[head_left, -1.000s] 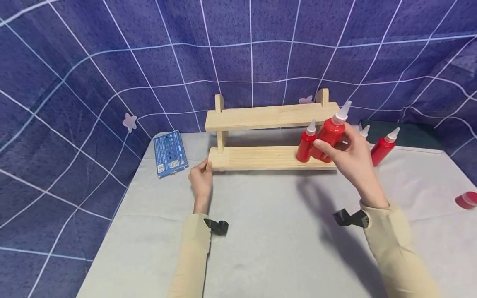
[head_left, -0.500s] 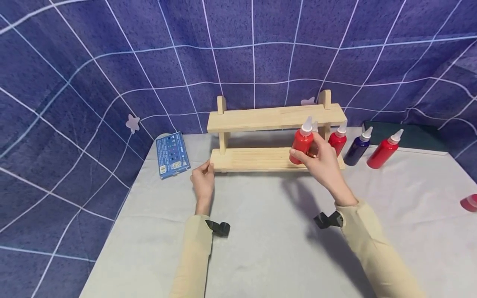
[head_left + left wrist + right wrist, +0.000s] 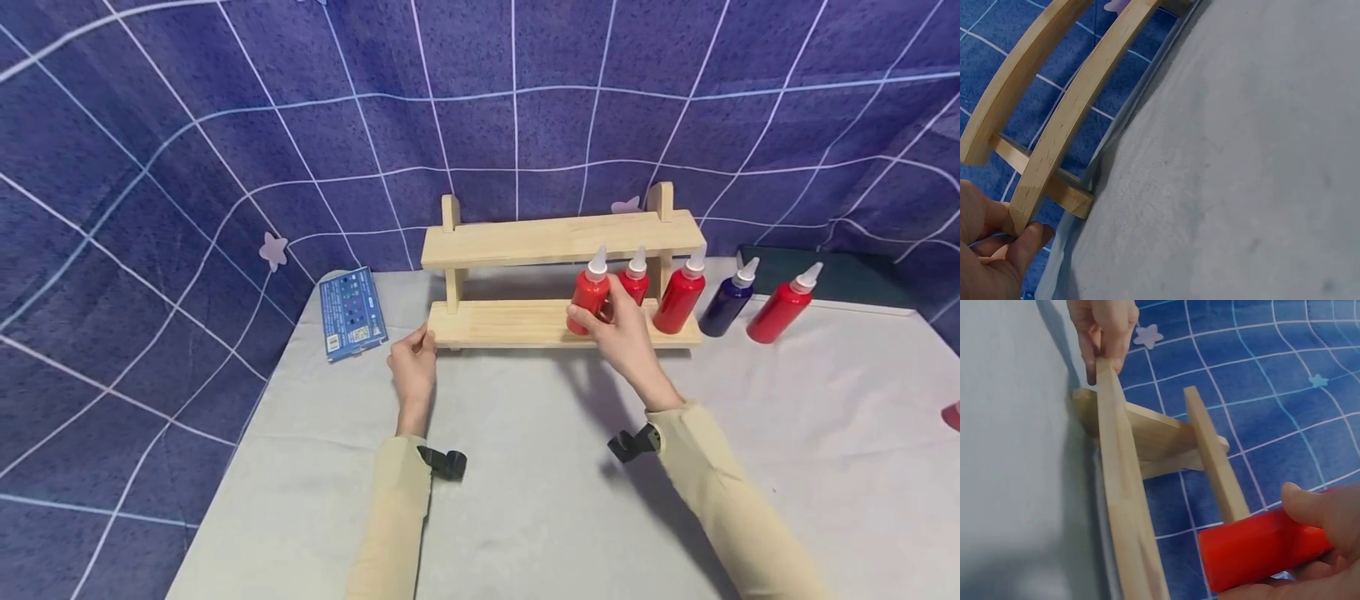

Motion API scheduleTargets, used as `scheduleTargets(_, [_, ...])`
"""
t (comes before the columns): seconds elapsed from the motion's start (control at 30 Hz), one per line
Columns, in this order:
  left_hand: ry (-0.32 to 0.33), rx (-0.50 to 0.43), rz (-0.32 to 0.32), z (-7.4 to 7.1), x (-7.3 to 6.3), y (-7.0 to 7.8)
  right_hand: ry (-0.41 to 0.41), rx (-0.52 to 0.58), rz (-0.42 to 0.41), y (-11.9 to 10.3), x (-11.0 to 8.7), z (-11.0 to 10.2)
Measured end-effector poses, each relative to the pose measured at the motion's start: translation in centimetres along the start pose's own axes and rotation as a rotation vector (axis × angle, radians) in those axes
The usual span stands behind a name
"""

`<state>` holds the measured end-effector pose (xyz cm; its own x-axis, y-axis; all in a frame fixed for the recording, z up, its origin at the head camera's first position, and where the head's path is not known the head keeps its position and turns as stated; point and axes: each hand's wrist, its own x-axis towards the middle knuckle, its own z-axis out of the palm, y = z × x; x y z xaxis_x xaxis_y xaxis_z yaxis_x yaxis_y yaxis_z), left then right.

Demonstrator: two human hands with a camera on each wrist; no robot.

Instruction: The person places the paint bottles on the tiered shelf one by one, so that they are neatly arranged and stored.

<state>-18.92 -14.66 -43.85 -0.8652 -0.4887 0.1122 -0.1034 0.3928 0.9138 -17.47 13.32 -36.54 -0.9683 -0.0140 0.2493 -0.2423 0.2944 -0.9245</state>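
Note:
A small two-tier wooden shelf (image 3: 517,323) stands at the back of the table. My left hand (image 3: 413,367) pinches the left end of its lower board, thumb and fingers on either side in the left wrist view. My right hand (image 3: 621,333) grips a red squeeze bottle (image 3: 589,300) with a white pointed nozzle, upright over the lower board's right half. In the right wrist view the bottle's base (image 3: 1235,562) shows beside the board; I cannot tell if they touch. Two more red bottles stand on the lower board: one (image 3: 636,285) partly behind my hand, another (image 3: 679,298) at the right end.
Right of the shelf stand a dark blue bottle (image 3: 726,307) and a red bottle (image 3: 783,312) on the table. A dark green flat object (image 3: 847,279) lies behind them. Left of the shelf lies a blue box (image 3: 352,313). A red object (image 3: 952,415) is cut off at the right edge.
My right hand has carried the red bottle left and down toward the lower board, uncovering the bottles at the right. My left hand keeps its grip on the shelf end.

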Motion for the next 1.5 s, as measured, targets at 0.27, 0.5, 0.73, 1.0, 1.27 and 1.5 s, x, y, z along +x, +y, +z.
scheduleTargets(0.27, [0.002, -0.015, 0.016, 0.2, 0.0, 0.1, -0.011, -0.004, 0.033, 0.9, 0.6, 0.7])
scheduleTargets(0.5, [0.002, -0.013, 0.018, 0.5, -0.3, 0.4, -0.004, -0.022, 0.053, 1.6, 0.8, 0.6])
scheduleTargets(0.73, [0.015, -0.020, 0.031, 0.8, -0.3, 0.4, -0.005, -0.028, 0.048, 2.0, 1.1, 0.5])
scheduleTargets(1.0, [0.021, -0.028, 0.024, 0.7, -0.1, 0.8, 0.000, -0.049, 0.041, 1.6, 1.7, 0.7])
scheduleTargets(1.27, [0.022, -0.042, 0.034, 0.4, 0.3, 0.9, -0.008, -0.033, 0.053, 1.9, 1.9, 1.2])
scheduleTargets(1.5, [0.010, -0.017, 0.024, 0.0, -0.2, 0.0, 0.021, -0.008, 0.040, 2.3, 1.2, 1.7])
